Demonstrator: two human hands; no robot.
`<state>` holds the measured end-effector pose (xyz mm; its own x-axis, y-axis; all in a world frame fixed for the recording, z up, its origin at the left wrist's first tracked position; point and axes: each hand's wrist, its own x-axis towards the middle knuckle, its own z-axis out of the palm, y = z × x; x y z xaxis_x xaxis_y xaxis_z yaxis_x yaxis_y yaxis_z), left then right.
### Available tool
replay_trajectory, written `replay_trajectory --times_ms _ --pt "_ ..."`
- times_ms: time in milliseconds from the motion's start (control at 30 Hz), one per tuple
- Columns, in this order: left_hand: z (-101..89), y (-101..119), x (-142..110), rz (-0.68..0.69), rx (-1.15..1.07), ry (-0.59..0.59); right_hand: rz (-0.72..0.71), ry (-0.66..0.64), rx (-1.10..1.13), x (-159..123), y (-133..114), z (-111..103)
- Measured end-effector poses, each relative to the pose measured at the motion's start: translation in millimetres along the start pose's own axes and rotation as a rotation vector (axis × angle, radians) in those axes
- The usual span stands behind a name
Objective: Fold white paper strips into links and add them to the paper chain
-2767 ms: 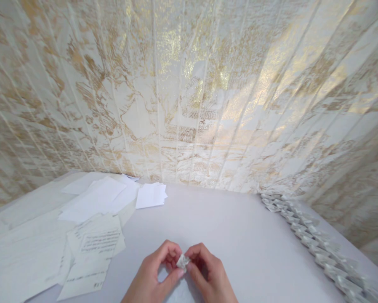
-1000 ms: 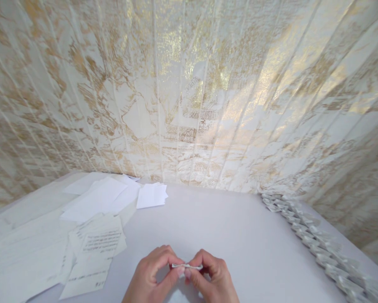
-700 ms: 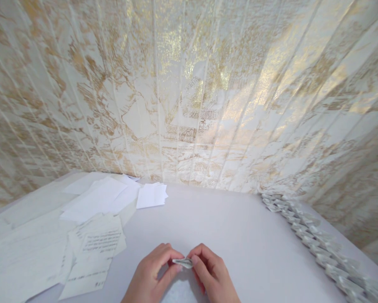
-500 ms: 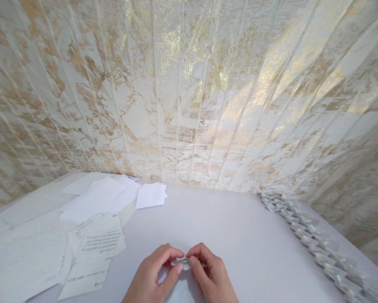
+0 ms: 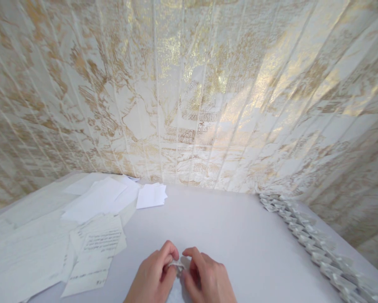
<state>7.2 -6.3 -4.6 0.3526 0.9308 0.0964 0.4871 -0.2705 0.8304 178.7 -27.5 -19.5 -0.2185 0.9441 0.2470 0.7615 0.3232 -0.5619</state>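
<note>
Both of my hands meet at the bottom centre of the head view, just above a pale table (image 5: 214,227). My left hand (image 5: 154,277) and my right hand (image 5: 206,280) pinch a small folded paper piece (image 5: 177,264) between thumbs and fingertips. The piece is whitish with faint print and is mostly covered by my fingers. Both hands are closed on it.
Loose white and printed paper sheets (image 5: 94,240) lie scattered over the left of the table, with a small white stack (image 5: 151,195) farther back. A long row of folded paper pieces (image 5: 312,237) runs along the right edge. A gold-patterned wall (image 5: 189,92) rises close behind.
The folded piece, held out flat between my fingertips a second ago, is now tucked tighter between both hands. My hands have shifted slightly; the papers have not moved.
</note>
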Motion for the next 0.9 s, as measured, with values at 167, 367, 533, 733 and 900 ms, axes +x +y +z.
replay_trajectory --times_ms 167,367,533,733,900 --pt "0.7 6.4 -2.4 0.063 0.178 -0.029 -0.037 0.110 -0.020 -1.3 3.5 4.6" --pt "4.8 5.7 -5.4 0.095 0.356 -0.034 -0.114 0.047 -0.033 -0.6 -0.5 -5.2" --pt "1.9 11.3 -4.0 0.010 0.407 -0.064 -0.165 0.034 -0.017 -0.2 -7.6 -7.1" --pt "1.3 18.5 -6.6 -0.001 0.451 -0.051 -0.067 0.016 -0.107 5.2 -11.0 -14.6" --pt "3.0 7.3 -12.5 0.053 0.472 0.035 0.158 -0.172 -0.343 14.0 3.6 -64.4"
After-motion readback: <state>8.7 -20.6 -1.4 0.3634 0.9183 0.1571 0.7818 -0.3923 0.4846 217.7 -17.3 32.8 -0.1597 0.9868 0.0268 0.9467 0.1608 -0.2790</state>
